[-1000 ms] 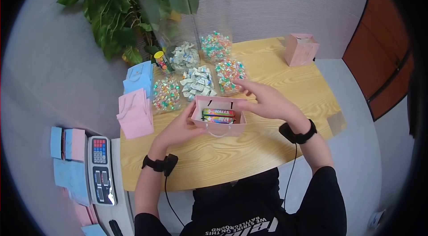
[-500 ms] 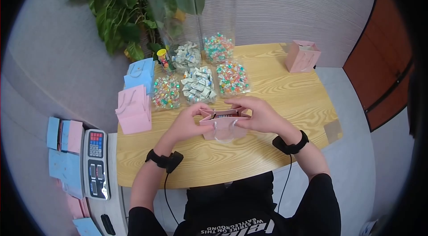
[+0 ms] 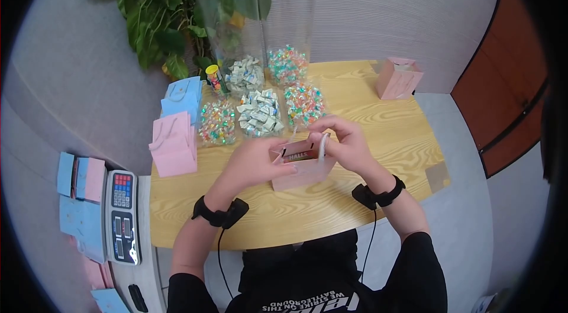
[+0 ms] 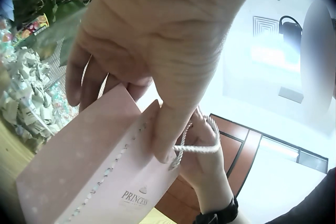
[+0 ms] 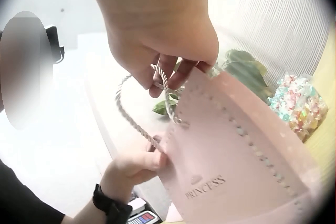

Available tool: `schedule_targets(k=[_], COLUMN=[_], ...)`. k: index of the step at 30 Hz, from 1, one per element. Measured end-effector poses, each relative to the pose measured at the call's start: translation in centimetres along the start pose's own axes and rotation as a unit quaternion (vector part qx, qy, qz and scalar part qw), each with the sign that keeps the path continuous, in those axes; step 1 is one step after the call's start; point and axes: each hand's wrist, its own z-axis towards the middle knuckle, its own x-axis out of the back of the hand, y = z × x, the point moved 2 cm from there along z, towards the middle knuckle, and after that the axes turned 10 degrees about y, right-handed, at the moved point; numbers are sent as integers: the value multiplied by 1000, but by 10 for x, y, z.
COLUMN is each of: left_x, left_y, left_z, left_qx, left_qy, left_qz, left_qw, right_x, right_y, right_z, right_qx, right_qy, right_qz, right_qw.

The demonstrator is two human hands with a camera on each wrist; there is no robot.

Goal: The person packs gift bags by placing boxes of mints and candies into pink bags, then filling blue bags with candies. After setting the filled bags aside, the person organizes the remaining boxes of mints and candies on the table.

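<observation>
A small pink paper bag (image 3: 299, 178) stands upright at the table's front, its top partly open, a HALLS candy roll (image 3: 300, 155) visible inside. The left hand (image 3: 251, 162) grips the bag's left side, thumb on the front panel near the rim; in the left wrist view that thumb presses beside "PRINCESS" on the pink bag (image 4: 100, 166). At the right end of the rim, the right hand (image 3: 349, 146) has curled fingers at the white rope handle (image 3: 322, 148). The right wrist view shows its fingertips pinching around the rope handle (image 5: 167, 90).
Candy-filled clear containers (image 3: 260, 113) stand behind the bag, with a yellow-lidded tube (image 3: 214, 79) beside them. Folded pink (image 3: 174, 147) and blue bags (image 3: 182, 100) lie left. Another pink bag (image 3: 399, 79) stands at the back right. A scale (image 3: 122, 218) is left of the table.
The bag's mouth has narrowed from its wide opening and the bag stands more upright. The right hand has come in from above the right side to the rim and taken hold of the rope handle.
</observation>
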Motion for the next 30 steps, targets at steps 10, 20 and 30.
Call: schedule_targets(k=[10,20,30], left_x=[-52,-145,-236], left_y=[26,74,96], left_z=[25,115,202], left_qx=[-156,-80,-140], left_qy=[45,50,180], left_qz=[-66,-176,-167], left_qw=[985,980,959], right_x=[60,157,259], right_y=[-46,-43,18], right_z=[25,28,49], right_qx=[-73,-63,29], right_qy=[6,197,346], right_qz=[-59,-124,-162], right_qw=[996,971,924])
